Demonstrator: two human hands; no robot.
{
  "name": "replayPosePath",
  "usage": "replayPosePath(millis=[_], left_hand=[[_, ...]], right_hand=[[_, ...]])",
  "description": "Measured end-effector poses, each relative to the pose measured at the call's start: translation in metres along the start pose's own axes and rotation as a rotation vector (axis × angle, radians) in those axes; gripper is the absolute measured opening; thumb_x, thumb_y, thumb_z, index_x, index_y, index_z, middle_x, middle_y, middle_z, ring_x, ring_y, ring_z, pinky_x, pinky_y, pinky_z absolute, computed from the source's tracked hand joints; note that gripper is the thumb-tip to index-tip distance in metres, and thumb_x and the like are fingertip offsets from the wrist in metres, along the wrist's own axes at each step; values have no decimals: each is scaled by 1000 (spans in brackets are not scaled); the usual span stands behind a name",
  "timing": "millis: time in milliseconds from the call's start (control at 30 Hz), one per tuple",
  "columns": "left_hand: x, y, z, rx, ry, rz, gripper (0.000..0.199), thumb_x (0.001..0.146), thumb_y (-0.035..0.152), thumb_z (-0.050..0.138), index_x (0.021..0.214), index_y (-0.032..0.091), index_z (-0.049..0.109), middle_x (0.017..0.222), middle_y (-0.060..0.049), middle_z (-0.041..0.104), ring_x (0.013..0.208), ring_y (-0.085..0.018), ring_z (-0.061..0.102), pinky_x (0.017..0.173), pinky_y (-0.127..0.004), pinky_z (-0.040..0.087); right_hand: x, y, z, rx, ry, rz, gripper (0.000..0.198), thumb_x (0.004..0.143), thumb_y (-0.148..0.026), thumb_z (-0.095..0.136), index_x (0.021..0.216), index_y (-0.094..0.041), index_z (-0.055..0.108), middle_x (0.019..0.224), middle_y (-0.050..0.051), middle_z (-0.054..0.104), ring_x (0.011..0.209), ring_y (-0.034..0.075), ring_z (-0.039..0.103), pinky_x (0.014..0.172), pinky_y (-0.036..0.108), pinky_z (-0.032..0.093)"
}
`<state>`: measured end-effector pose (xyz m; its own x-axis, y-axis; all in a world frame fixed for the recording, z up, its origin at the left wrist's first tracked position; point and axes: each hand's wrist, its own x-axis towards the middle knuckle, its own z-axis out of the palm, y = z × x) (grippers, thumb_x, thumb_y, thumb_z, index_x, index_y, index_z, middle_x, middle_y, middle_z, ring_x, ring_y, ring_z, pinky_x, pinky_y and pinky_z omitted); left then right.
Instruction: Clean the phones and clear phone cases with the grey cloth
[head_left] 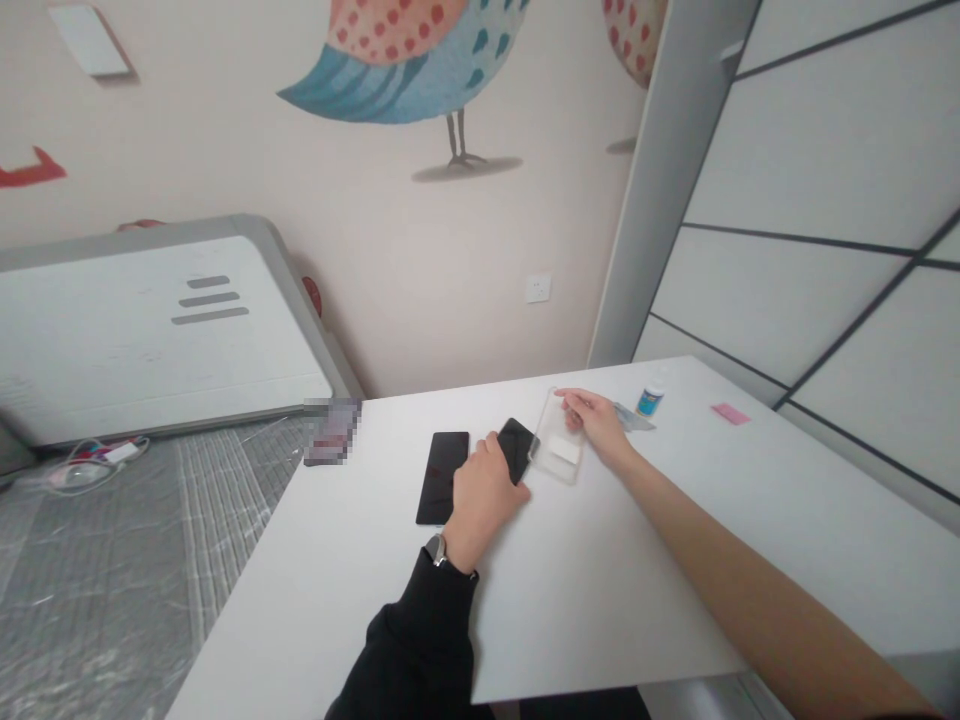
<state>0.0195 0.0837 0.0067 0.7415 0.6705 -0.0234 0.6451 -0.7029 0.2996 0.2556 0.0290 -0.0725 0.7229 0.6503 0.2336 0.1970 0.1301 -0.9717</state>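
Observation:
My left hand (pixel 484 495), with a watch on its wrist, is closed round a black phone (pixel 516 447) just above the white table. The phone's upper end shows past my fingers; the rest is hidden under the hand. To the right of it, my right hand (pixel 594 418) grips a clear phone case (pixel 551 455) by its upper right side. The case's left edge is close against the phone; I cannot tell whether they touch. Flat on the table, left of my left hand, lies a second black device (pixel 441 480) like a large phone.
A small bottle with a blue label (pixel 649 402) stands beyond my right hand, beside a flat greyish packet (pixel 634 418). Farther right lies a pink slip (pixel 730 413). A blurred-out item (pixel 332 432) sits at the table's left corner. Behind are a wall and pale panels (pixel 810 200).

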Motion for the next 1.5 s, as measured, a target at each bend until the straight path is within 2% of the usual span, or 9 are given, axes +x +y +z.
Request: replayPosePath(millis=[133, 467, 600, 733, 833, 1000, 1100, 1267, 1500], left_hand=[[0, -16, -16, -67, 194, -55, 71, 82, 26, 62, 145, 11, 35, 134, -20, 60, 117, -33, 64, 88, -38, 52], [-10, -7, 6, -46, 90, 74, 77, 80, 33, 65, 149, 13, 37, 142, -20, 46, 102, -29, 70, 75, -33, 56], [-9, -7, 6, -48, 102, 66, 81, 85, 37, 65, 154, 10, 32, 141, -21, 51, 109, -32, 67, 85, -37, 55], [-6, -11, 2, -60, 156, 172, 68, 92, 41, 60, 149, 8, 43, 131, -21, 63, 129, -38, 53, 108, -49, 43], [-6, -15, 2, -417, 76, 180, 55, 97, 34, 51, 149, 15, 43, 137, -16, 61, 126, -30, 58, 109, -45, 45], [-12, -13, 17, -1129, -382, 124, 55, 93, 43, 60, 139, 20, 42, 126, -14, 63, 100, -24, 70, 75, -37, 61], [-15, -9, 28, -1280, -375, 70, 52, 87, 44, 67, 124, 18, 43, 108, -9, 65, 78, -18, 71, 67, -32, 60], [-12, -11, 33, -1072, -189, 45, 31, 94, 48, 55, 105, 20, 47, 77, 4, 57, 48, -10, 59, 50, -24, 46], [-13, -15, 19, -540, 0, 59, 14, 100, 37, 47, 96, 24, 47, 80, 0, 66, 70, -22, 70, 60, -28, 38]], right_hand=[[-3, 3, 5, 76, -17, 89, 42, 73, -55, 74, 94, -18, 74, 79, 5, 70, 54, 14, 62, 52, 28, 49], [-32, -17, 41, 187, -324, 139, 47, 81, -58, 71, 109, -20, 77, 100, 9, 80, 81, 23, 73, 65, 32, 56], [-40, -28, 47, 213, -341, 94, 46, 71, -48, 83, 109, -23, 76, 109, 6, 79, 97, 25, 72, 84, 36, 57], [-40, -31, 44, 224, -282, 88, 51, 75, -51, 80, 115, -23, 69, 88, 3, 78, 77, 21, 71, 73, 33, 55], [-39, -32, 41, 225, -229, 91, 51, 76, -58, 75, 112, -22, 67, 73, 0, 73, 63, 19, 65, 61, 30, 50], [-43, -36, 46, 230, -160, 61, 46, 80, -64, 68, 105, -25, 65, 74, -1, 67, 63, 18, 59, 57, 29, 46], [-49, -38, 52, 229, -130, 43, 43, 87, -66, 59, 100, -25, 63, 81, 0, 63, 69, 19, 57, 60, 30, 47], [-55, -40, 56, 260, -133, 18, 38, 86, -59, 65, 105, -27, 56, 94, 0, 60, 85, 20, 59, 74, 31, 51], [-53, -48, 50, 351, -186, 29, 47, 72, -51, 80, 104, -28, 55, 93, -1, 65, 84, 20, 62, 76, 32, 50]])
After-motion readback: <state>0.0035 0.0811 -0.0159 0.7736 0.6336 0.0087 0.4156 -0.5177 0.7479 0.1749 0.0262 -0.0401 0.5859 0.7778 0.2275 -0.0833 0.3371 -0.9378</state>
